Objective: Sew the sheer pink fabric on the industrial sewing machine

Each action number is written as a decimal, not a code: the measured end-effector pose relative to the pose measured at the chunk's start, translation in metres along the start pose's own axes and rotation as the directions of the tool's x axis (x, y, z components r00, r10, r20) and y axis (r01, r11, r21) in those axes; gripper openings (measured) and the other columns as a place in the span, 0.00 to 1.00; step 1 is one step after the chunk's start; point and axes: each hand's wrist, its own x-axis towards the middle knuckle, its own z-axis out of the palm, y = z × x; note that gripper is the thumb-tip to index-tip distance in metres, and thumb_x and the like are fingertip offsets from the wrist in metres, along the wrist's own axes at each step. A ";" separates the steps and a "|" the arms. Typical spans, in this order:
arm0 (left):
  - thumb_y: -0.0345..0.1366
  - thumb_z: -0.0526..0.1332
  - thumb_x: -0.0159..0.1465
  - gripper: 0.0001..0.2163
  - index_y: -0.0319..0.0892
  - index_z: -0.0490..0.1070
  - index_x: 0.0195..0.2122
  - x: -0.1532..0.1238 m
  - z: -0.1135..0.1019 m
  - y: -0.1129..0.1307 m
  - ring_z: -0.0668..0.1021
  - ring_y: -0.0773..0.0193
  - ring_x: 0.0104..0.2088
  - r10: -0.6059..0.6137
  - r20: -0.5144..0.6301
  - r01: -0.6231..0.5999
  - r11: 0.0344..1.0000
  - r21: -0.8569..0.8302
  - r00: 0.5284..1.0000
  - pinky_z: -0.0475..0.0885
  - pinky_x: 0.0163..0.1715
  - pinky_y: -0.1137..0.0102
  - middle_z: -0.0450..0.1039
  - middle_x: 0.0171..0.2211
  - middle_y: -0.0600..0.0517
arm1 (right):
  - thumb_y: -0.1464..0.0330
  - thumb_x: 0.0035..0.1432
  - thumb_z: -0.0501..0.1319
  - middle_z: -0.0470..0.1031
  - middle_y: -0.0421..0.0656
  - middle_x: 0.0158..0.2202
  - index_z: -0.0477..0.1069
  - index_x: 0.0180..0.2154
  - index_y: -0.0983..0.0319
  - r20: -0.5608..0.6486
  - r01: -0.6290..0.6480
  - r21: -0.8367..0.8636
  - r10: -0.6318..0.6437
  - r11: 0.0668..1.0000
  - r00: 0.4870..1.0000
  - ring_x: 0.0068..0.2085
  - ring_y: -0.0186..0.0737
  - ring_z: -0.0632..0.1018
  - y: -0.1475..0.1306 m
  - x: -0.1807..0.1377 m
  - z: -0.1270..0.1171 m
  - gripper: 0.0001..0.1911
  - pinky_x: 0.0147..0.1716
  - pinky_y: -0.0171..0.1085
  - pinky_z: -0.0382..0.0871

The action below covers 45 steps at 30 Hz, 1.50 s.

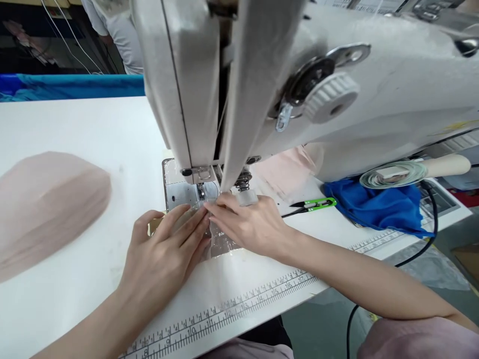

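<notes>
A white sewing machine [187,89] fills the upper middle, its presser foot [201,192] just above the metal needle plate [179,193]. Right in front of the foot, my left hand [160,254] lies with its fingers stretched out and slightly apart over the plate. My right hand [250,224] meets it there, thumb and fingers pinched together at the left fingertips. What the pinch holds is mostly covered; a bit of sheer pale fabric [205,252] shows under the hands.
A sheer pink fabric piece [56,199] lies on the white table [123,119] at left. Pink fabric [286,172], green thread snips [318,203], blue cloth [377,204] and a tape roll [392,173] lie at right. A printed ruler [239,306] runs along the front edge. A person [123,37] stands behind.
</notes>
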 end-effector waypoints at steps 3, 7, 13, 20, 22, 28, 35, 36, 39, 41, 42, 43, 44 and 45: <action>0.37 0.56 0.71 0.13 0.42 0.71 0.54 -0.002 0.000 0.000 0.76 0.52 0.53 -0.028 0.027 0.028 1.000 0.011 0.999 0.61 0.46 0.55 0.78 0.51 0.53 | 0.64 0.71 0.50 0.79 0.44 0.39 0.77 0.45 0.64 0.120 -0.033 -0.011 0.034 0.999 0.992 0.27 0.31 0.70 -0.003 -0.001 0.000 0.19 0.21 0.37 0.47; 0.39 0.54 0.71 0.17 0.40 0.67 0.58 -0.003 -0.005 0.002 0.73 0.49 0.56 -0.037 0.135 0.028 0.997 0.067 0.990 0.61 0.46 0.53 0.74 0.55 0.47 | 0.65 0.71 0.48 0.79 0.45 0.40 0.78 0.44 0.64 0.154 -0.049 0.001 0.048 0.999 0.987 0.30 0.34 0.72 -0.002 0.001 0.002 0.20 0.22 0.38 0.47; 0.40 0.56 0.70 0.18 0.45 0.66 0.61 -0.001 -0.002 0.000 0.73 0.44 0.57 -0.054 0.136 0.048 0.998 0.049 0.989 0.62 0.46 0.50 0.73 0.56 0.46 | 0.65 0.71 0.48 0.78 0.47 0.40 0.77 0.46 0.65 0.162 -0.065 -0.003 0.065 0.998 0.985 0.31 0.35 0.72 0.000 0.005 0.004 0.19 0.22 0.39 0.47; 0.40 0.56 0.69 0.18 0.43 0.67 0.59 0.001 0.000 0.000 0.72 0.43 0.57 -0.063 0.139 0.056 0.997 0.052 0.988 0.61 0.47 0.51 0.73 0.56 0.45 | 0.67 0.71 0.48 0.77 0.47 0.42 0.77 0.47 0.62 0.171 -0.055 -0.032 0.059 0.998 0.984 0.31 0.35 0.71 0.003 0.007 0.006 0.19 0.23 0.39 0.49; 0.40 0.56 0.70 0.18 0.42 0.68 0.58 0.002 0.000 0.001 0.73 0.44 0.57 -0.059 0.125 0.050 0.996 0.072 0.990 0.61 0.47 0.52 0.73 0.56 0.45 | 0.67 0.70 0.48 0.77 0.46 0.42 0.76 0.48 0.61 0.165 -0.052 -0.035 0.057 0.998 0.985 0.31 0.35 0.71 0.003 0.007 0.006 0.18 0.23 0.39 0.48; 0.41 0.55 0.70 0.17 0.40 0.69 0.57 0.004 -0.001 0.002 0.73 0.48 0.56 -0.055 0.123 0.041 0.993 0.111 0.991 0.61 0.48 0.53 0.75 0.54 0.46 | 0.67 0.70 0.50 0.78 0.46 0.42 0.77 0.47 0.60 0.155 -0.067 -0.043 0.072 0.997 0.985 0.31 0.35 0.71 0.003 0.007 0.006 0.17 0.23 0.39 0.48; 0.40 0.54 0.71 0.17 0.43 0.68 0.58 0.004 -0.001 0.003 0.74 0.49 0.56 -0.073 0.125 0.061 0.993 0.098 0.989 0.62 0.48 0.53 0.75 0.55 0.47 | 0.69 0.69 0.50 0.78 0.45 0.42 0.76 0.49 0.60 0.170 -0.067 -0.049 0.074 0.997 0.983 0.31 0.35 0.72 0.002 0.007 0.005 0.17 0.23 0.39 0.47; 0.41 0.55 0.70 0.17 0.44 0.68 0.58 0.004 -0.001 0.002 0.74 0.49 0.56 -0.077 0.123 0.066 0.994 0.089 0.989 0.62 0.48 0.53 0.75 0.55 0.46 | 0.69 0.69 0.50 0.78 0.45 0.42 0.76 0.49 0.59 0.185 -0.072 -0.047 0.079 0.996 0.979 0.32 0.36 0.72 0.002 0.007 0.004 0.17 0.23 0.39 0.47; 0.40 0.55 0.70 0.17 0.45 0.68 0.59 0.003 -0.001 0.002 0.74 0.47 0.56 -0.085 0.123 0.079 0.995 0.056 0.989 0.62 0.49 0.52 0.74 0.55 0.46 | 0.68 0.70 0.49 0.78 0.45 0.42 0.75 0.50 0.59 0.222 -0.086 -0.047 0.094 0.995 0.970 0.33 0.36 0.72 0.002 0.008 0.004 0.18 0.23 0.39 0.48; 0.40 0.55 0.70 0.18 0.44 0.67 0.59 0.003 0.000 0.001 0.73 0.46 0.56 -0.088 0.126 0.083 0.996 0.046 0.988 0.61 0.49 0.52 0.74 0.55 0.45 | 0.67 0.71 0.48 0.78 0.46 0.43 0.75 0.51 0.59 0.225 -0.088 -0.057 0.099 0.994 0.969 0.33 0.37 0.72 0.002 0.008 0.003 0.19 0.23 0.39 0.48; 0.40 0.55 0.70 0.18 0.43 0.67 0.60 0.004 0.000 0.000 0.73 0.45 0.57 -0.089 0.129 0.084 0.995 0.046 0.988 0.61 0.49 0.51 0.74 0.55 0.45 | 0.67 0.71 0.48 0.78 0.46 0.43 0.74 0.52 0.59 0.222 -0.087 -0.063 0.099 0.994 0.970 0.34 0.37 0.73 0.002 0.009 0.003 0.19 0.24 0.39 0.48; 0.40 0.55 0.70 0.18 0.42 0.67 0.60 0.004 0.001 0.000 0.73 0.45 0.57 -0.090 0.131 0.085 0.995 0.047 0.987 0.60 0.49 0.51 0.74 0.55 0.45 | 0.67 0.71 0.47 0.77 0.47 0.44 0.74 0.53 0.59 0.219 -0.085 -0.067 0.098 0.994 0.971 0.34 0.37 0.73 0.002 0.009 0.003 0.19 0.24 0.39 0.48; 0.40 0.54 0.71 0.18 0.41 0.67 0.60 0.004 0.001 0.000 0.73 0.45 0.57 -0.090 0.132 0.084 0.995 0.048 0.987 0.60 0.49 0.51 0.74 0.55 0.45 | 0.67 0.71 0.47 0.77 0.47 0.45 0.73 0.53 0.59 0.218 -0.085 -0.069 0.099 0.994 0.971 0.34 0.37 0.73 0.003 0.010 0.003 0.19 0.24 0.39 0.48; 0.40 0.54 0.71 0.18 0.41 0.67 0.60 0.004 0.002 -0.001 0.73 0.45 0.57 -0.089 0.135 0.084 0.995 0.047 0.987 0.60 0.49 0.51 0.74 0.56 0.44 | 0.67 0.71 0.47 0.77 0.47 0.45 0.73 0.54 0.59 0.221 -0.086 -0.069 0.100 0.994 0.970 0.34 0.38 0.73 0.003 0.010 0.003 0.19 0.24 0.39 0.48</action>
